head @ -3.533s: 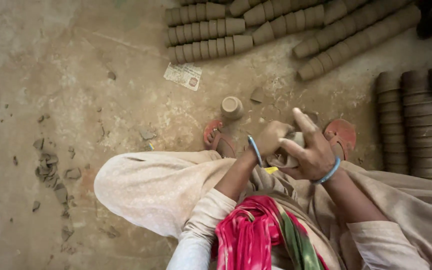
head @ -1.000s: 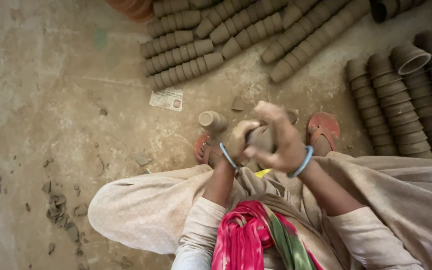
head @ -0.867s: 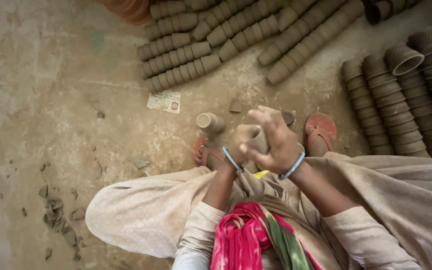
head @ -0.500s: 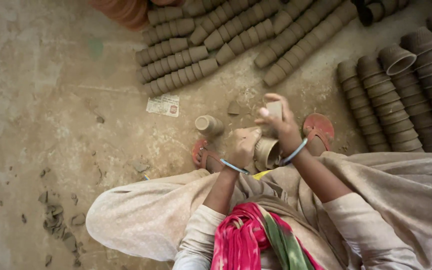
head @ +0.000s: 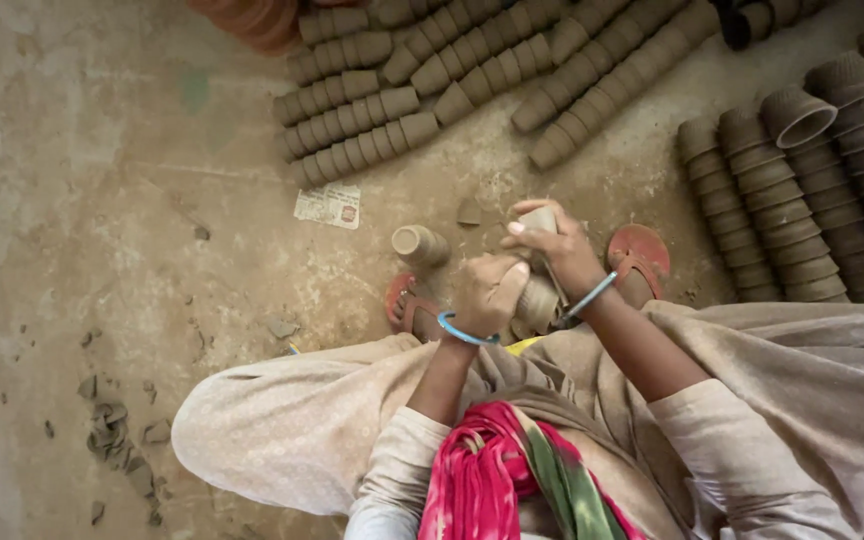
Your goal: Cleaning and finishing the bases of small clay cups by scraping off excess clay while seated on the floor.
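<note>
Left hand [head: 489, 292] grips clay cup [head: 537, 300] — right hand [head: 552, 243] pinches another.

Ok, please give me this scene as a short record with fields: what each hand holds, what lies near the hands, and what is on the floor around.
left hand: left hand grips a small brown clay cup
right hand: right hand pinches a second small clay cup above it
wrists: blue bangles on both
nearest thing: single clay cup lying on its side
floor: rows of stacked clay cups, printed paper scrap, clay shards
feet: red sandals
</note>
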